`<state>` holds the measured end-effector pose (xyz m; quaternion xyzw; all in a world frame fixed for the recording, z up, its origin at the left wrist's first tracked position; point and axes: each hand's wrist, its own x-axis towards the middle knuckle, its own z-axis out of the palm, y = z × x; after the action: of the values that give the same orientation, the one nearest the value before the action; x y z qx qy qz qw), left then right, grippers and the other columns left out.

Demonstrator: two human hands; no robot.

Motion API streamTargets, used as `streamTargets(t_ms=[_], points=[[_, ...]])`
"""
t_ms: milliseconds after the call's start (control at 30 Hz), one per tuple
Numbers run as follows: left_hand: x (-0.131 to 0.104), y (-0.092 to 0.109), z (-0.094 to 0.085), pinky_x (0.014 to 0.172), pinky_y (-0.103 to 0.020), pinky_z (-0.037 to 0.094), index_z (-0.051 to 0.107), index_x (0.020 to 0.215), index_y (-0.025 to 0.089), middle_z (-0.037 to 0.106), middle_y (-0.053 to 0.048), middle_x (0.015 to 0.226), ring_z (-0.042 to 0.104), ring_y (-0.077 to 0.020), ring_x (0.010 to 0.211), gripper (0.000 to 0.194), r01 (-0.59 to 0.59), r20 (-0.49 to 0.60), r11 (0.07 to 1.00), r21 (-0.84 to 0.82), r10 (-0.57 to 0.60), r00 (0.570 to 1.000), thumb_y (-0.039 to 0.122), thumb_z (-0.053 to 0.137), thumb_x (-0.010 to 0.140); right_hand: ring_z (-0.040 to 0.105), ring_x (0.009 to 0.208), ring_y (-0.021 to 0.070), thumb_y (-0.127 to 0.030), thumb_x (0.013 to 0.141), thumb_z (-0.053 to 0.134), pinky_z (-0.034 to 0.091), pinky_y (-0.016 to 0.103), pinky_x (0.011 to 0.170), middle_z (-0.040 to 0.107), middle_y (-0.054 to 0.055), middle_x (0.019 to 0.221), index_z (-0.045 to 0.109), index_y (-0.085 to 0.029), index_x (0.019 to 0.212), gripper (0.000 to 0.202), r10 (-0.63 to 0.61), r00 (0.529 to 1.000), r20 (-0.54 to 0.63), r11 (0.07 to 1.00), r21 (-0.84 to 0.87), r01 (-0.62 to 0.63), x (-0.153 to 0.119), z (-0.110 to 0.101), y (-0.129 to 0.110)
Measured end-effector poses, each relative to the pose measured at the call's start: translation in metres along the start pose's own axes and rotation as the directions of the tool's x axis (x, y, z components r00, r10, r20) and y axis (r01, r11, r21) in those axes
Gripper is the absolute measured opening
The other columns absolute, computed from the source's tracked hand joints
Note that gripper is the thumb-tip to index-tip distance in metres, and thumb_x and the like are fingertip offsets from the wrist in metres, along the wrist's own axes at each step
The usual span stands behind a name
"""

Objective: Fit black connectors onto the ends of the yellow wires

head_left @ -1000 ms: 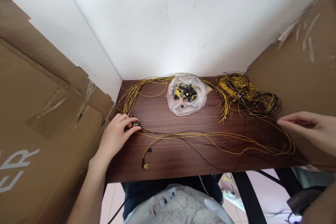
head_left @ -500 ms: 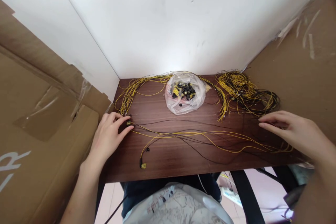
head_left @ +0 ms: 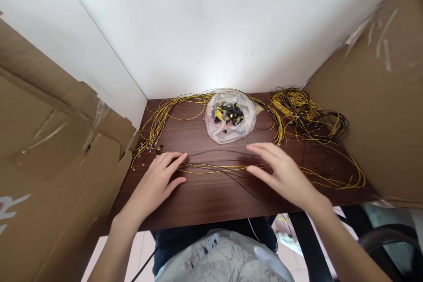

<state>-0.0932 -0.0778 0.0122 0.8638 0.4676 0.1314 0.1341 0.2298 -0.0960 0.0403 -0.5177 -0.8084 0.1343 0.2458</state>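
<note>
Yellow and black wires (head_left: 228, 168) run in a loose bunch across the dark wooden table. My left hand (head_left: 160, 180) rests over their left part, thumb and fingers apart, hiding the wires beneath. Just beyond its knuckles lies a small black and yellow connector (head_left: 159, 149). Over the middle of the bunch is my right hand (head_left: 280, 174), its thumb and fingers spread with nothing visible between them. The wires pass beneath it and curve round at the right.
A clear plastic bag (head_left: 216, 134) of black and yellow connectors stands near the white wall (head_left: 198, 31). Behind it arcs a wire bundle (head_left: 165, 112); a tangled wire coil (head_left: 297, 105) lies right. Cardboard panels (head_left: 370, 97) flank the table (head_left: 211, 207).
My right hand has moved left from the far right to the middle. My left hand has shifted right, away from the connector. The connector near the front edge no longer shows.
</note>
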Motion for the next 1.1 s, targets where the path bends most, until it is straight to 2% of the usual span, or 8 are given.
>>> streamTargets(t_ms=[100,200,367,467,700,900,1100], points=[[0.0,-0.005,-0.001,0.094,-0.041,0.041,0.049,0.126,0.023,0.052,-0.009,0.118,0.048,-0.0233,0.108,0.036,-0.005,-0.004,1.0,-0.012,0.005,1.0,0.026,0.043,0.091,0.046,0.115,0.026,-0.039,0.087,0.053,0.041,0.044,0.096,0.05,0.011,0.127,0.046,-0.019,0.127,0.046,0.001,0.999,0.047,0.999,-0.036,0.0,-0.003,0.031,-0.008],[0.0,-0.009,-0.001,0.089,-0.038,0.041,0.056,0.117,0.022,0.054,-0.008,0.108,0.05,-0.0216,0.1,0.029,-0.028,-0.016,1.0,-0.003,0.028,0.999,0.024,0.041,0.091,0.044,0.116,0.0279,-0.041,0.084,0.057,0.039,0.046,0.095,0.049,0.012,0.127,0.044,-0.018,0.128,0.051,-0.007,0.999,0.034,0.998,-0.067,0.009,-0.006,0.049,-0.01],[0.0,-0.013,0.002,0.082,-0.036,0.041,0.062,0.1,0.02,0.056,-0.007,0.098,0.05,-0.0199,0.091,0.022,-0.058,-0.074,0.998,0.009,0.058,0.996,0.022,0.042,0.091,0.051,0.094,0.0233,-0.035,0.087,0.054,0.042,0.039,0.08,0.057,0.009,0.099,0.06,-0.021,0.107,0.025,0.019,1.0,-0.01,0.997,-0.073,-0.02,-0.01,0.057,-0.006],[-0.002,-0.014,0.003,0.08,-0.035,0.04,0.063,0.097,0.021,0.057,-0.007,0.097,0.051,-0.0191,0.089,0.021,-0.064,-0.116,0.998,0.0,0.064,0.991,0.02,0.043,0.091,0.05,0.086,0.0207,-0.03,0.09,0.05,0.04,0.036,0.076,0.057,0.007,0.09,0.062,-0.02,0.095,0.016,0.013,1.0,0.003,0.998,-0.062,-0.013,-0.01,0.055,-0.002],[-0.009,-0.016,0.007,0.081,-0.036,0.039,0.063,0.094,0.021,0.058,-0.006,0.097,0.053,-0.0195,0.09,0.019,-0.028,-0.205,1.0,0.0,0.028,0.978,0.019,0.045,0.089,0.051,0.08,0.0182,-0.027,0.093,0.044,0.039,0.032,0.071,0.058,0.005,0.083,0.06,-0.019,0.084,0.019,-0.05,0.998,0.033,0.994,-0.093,0.053,-0.018,0.041,0.018],[-0.012,-0.017,0.011,0.081,-0.037,0.04,0.062,0.096,0.021,0.058,-0.007,0.098,0.053,-0.0205,0.091,0.021,-0.013,-0.229,1.0,0.02,0.018,0.973,0.016,0.043,0.088,0.052,0.08,0.0186,-0.029,0.092,0.046,0.041,0.033,0.072,0.058,0.006,0.086,0.06,-0.019,0.089,0.017,-0.077,0.995,0.069,0.991,-0.108,0.084,-0.031,0.023,0.035],[-0.014,-0.016,0.01,0.082,-0.037,0.041,0.062,0.096,0.021,0.06,-0.007,0.098,0.053,-0.0207,0.091,0.02,-0.02,-0.259,0.999,0.036,0.028,0.965,0.016,0.045,0.087,0.052,0.091,0.0212,-0.034,0.088,0.053,0.043,0.037,0.08,0.056,0.008,0.099,0.057,-0.019,0.104,0.022,-0.102,0.985,0.138,0.987,-0.109,0.118,-0.048,0.005,0.05]])
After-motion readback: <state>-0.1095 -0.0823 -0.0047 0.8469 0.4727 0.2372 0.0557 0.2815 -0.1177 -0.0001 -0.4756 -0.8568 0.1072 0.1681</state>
